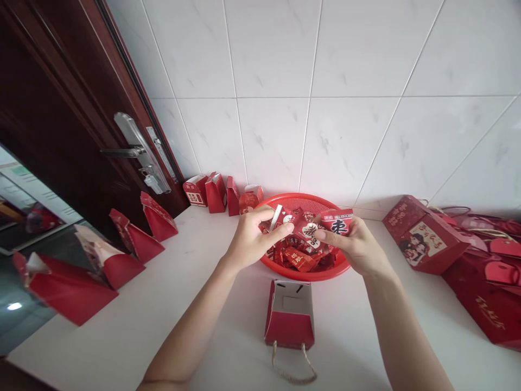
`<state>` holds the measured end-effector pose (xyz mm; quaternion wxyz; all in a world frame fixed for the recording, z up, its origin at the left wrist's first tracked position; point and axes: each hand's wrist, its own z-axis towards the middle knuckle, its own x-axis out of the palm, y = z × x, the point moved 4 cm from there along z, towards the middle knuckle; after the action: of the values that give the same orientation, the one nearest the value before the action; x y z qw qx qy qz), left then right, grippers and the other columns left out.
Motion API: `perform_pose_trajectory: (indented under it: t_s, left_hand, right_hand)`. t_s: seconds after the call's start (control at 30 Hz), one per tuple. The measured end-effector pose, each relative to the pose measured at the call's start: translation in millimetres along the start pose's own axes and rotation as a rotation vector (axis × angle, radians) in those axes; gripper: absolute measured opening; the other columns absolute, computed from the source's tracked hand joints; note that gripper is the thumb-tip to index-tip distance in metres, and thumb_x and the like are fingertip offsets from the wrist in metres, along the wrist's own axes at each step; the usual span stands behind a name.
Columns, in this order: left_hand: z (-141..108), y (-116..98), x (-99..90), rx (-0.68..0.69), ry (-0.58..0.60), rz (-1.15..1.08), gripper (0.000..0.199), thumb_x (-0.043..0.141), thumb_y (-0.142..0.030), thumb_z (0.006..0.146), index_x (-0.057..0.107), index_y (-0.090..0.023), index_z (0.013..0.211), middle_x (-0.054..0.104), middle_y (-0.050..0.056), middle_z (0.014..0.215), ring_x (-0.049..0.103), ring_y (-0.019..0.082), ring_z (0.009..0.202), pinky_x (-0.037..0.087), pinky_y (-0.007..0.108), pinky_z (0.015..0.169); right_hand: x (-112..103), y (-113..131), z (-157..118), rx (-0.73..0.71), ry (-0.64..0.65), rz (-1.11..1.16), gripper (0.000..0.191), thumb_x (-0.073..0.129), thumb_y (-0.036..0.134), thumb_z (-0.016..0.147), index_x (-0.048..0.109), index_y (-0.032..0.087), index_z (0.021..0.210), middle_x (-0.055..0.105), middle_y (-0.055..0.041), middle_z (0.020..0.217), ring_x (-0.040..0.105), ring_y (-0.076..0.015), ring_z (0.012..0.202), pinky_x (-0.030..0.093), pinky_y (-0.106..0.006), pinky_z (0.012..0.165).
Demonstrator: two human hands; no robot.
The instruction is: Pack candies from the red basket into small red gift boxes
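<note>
From where I stand, watching over the head view, the left hand [262, 234] pinches a red wrapped sweet [285, 218] between thumb and fingers, its pale crimped end poking up beside the fingertips. The right hand [355, 243] grips another red packet [338, 222], printed with a large black character, and its thumb lies against patterned wrapping between the two hands. Both hands are held over the red plastic basket [306, 275], which has a mesh wall and holds a heap of shiny red wrapped sweets [301, 259]. In front of the basket, on the white worktop [228, 331], a small red box [290, 328] lies open, its pale inside showing and its twisted cord handle [295, 378] looping toward the person. Along the left edge of the worktop stands a row of red paper boxes [134, 236], their tops peaked or gaping, and more small red boxes [216, 194] line up against the tiled wall [272, 136]. Over on the right sits a larger red box [425, 233] with a picture of a couple on it, beside a pile of red bags [484, 282]. A dark wooden door [69, 92] with a metal handle [140, 152] fills the upper left.
</note>
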<state>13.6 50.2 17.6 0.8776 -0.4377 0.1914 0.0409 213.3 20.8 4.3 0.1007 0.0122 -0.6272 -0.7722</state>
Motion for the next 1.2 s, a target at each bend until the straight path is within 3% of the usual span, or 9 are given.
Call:
perform_pose_trajectory:
  t_s: [0.37,0.53,0.73,0.9,1.0,1.2]
  left_hand:
    - [-2,-5,0.4,0.021,0.071,0.013,0.029,0.077,-0.044,0.086,0.071,-0.019,0.074,0.065,0.004,0.076,0.059,0.018,0.072,0.045,0.030,0.065]
    - [-1,-6,-7.1,0.020,0.091,0.008,0.027,0.077,-0.041,0.086,0.073,-0.018,0.073,0.066,0.003,0.077,0.059,0.016,0.072,0.045,0.029,0.068]
    - [2,-4,-35.2,0.009,-0.046,-0.006,0.027,0.077,-0.043,0.085,0.076,-0.018,0.078,0.068,0.004,0.078,0.060,0.017,0.075,0.046,0.029,0.067]
    - [3,-8,-41.7,0.004,-0.063,0.023,0.028,0.077,-0.044,0.084,0.075,-0.016,0.078,0.070,0.005,0.079,0.061,0.018,0.076,0.048,0.028,0.067]
    - [2,-10,-42.9,-0.020,-0.028,0.072,0.026,0.077,-0.041,0.082,0.074,-0.016,0.076,0.070,0.003,0.078,0.060,0.017,0.075,0.047,0.027,0.068]
    - [-5,-17,-57.1,-0.095,0.179,0.055,0.023,0.074,-0.035,0.082,0.071,-0.016,0.070,0.063,0.000,0.071,0.055,0.014,0.068,0.043,0.025,0.064]
  right_hand:
    - [3,-1,-4,-0.014,0.009,-0.054,0.031,0.093,0.042,0.069,0.073,0.019,0.076,0.070,-0.0018,0.071,0.064,-0.0189,0.067,0.054,-0.031,0.064]
    - [3,2,-6,-0.045,0.029,-0.070,0.023,0.090,0.037,0.074,0.076,0.021,0.085,0.073,-0.0024,0.077,0.068,-0.0209,0.072,0.056,-0.032,0.066]
    - [15,10,-9,-0.065,0.247,-0.278,0.019,0.087,0.034,0.077,0.074,0.021,0.084,0.072,-0.0024,0.086,0.067,-0.0197,0.077,0.053,-0.030,0.069]
    - [34,1,-16,0.026,0.519,-0.401,0.014,0.081,0.031,0.083,0.072,0.020,0.086,0.072,-0.0003,0.082,0.064,-0.0174,0.077,0.051,-0.028,0.070]
    - [40,-5,-22,0.088,0.597,-0.500,0.008,0.078,0.023,0.085,0.071,0.020,0.085,0.073,0.0008,0.082,0.064,-0.0157,0.076,0.048,-0.026,0.069]
    - [39,-7,-27,0.132,0.559,-0.777,0.008,0.076,0.027,0.087,0.070,0.021,0.086,0.069,0.0020,0.079,0.060,-0.0139,0.071,0.040,-0.024,0.061]
